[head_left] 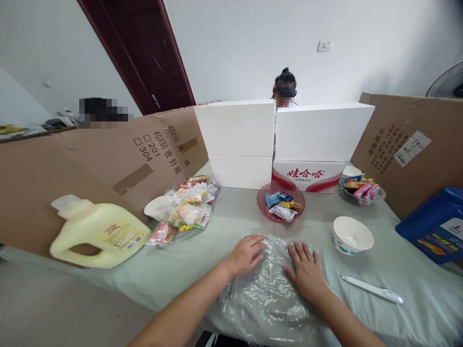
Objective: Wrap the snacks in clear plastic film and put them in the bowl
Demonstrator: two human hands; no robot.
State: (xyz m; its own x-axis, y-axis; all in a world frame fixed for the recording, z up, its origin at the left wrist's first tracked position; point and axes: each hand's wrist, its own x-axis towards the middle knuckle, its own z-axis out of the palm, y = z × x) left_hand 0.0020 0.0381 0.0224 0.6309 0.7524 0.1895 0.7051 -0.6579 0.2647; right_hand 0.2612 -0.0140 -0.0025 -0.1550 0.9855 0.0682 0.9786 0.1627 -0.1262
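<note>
Now both hands — left hand (pixel 246 254), right hand (pixel 306 271) — lie flat and open on the plastic bag (pixel 265 294), just in front of the red plate (pixel 261 208); it looks soft, light, slippery — best pinched at an edge.

Cardboard panel (pixel 119 159) reads "40X50", "201", "304" (box (pixel 307 177): "娃哈哈").

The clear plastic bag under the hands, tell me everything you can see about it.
The clear, crinkled plastic bag lies flat on the pale green tablecloth at the near edge of the table, its lower part reaching that edge. It is thin, glossy film, full of wrinkles, and the cloth shows through it. Whether anything is inside cannot be told. The left hand and right hand both rest on its upper part, palms down, fingers spread flat, pressing it against the table.
</note>
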